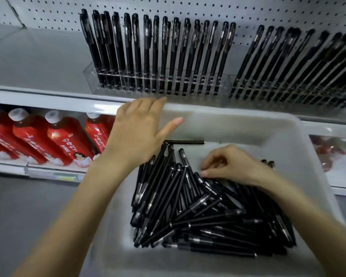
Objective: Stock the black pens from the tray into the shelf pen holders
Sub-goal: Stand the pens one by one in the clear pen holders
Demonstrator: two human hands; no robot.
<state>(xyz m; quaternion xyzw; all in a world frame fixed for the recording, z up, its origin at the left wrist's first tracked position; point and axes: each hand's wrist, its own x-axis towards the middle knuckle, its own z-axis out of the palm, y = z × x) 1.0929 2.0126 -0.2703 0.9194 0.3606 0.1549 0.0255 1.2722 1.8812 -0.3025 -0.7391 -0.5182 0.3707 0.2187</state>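
Because the tray (278,120) sits right under the edge of the shelf (38,56), the pens only have a short way to go up. The left hand (137,128) lies flat on the tray's far rim, fingers straight & spread, holding nothing. I think it's there to stop the tray sliding. The right hand (230,164) is down in the tray, fingers bent, tips on the black pens (188,216). Can't tell if it has pinched one yet. The pens lie in a messy heap, so 1 has to be picked out. On the shelf, 2 clear pen holders (231,78) stand side by side w/ pens upright. The left holder (91,76) has bare room at its left end, so prob. the next pen goes there.
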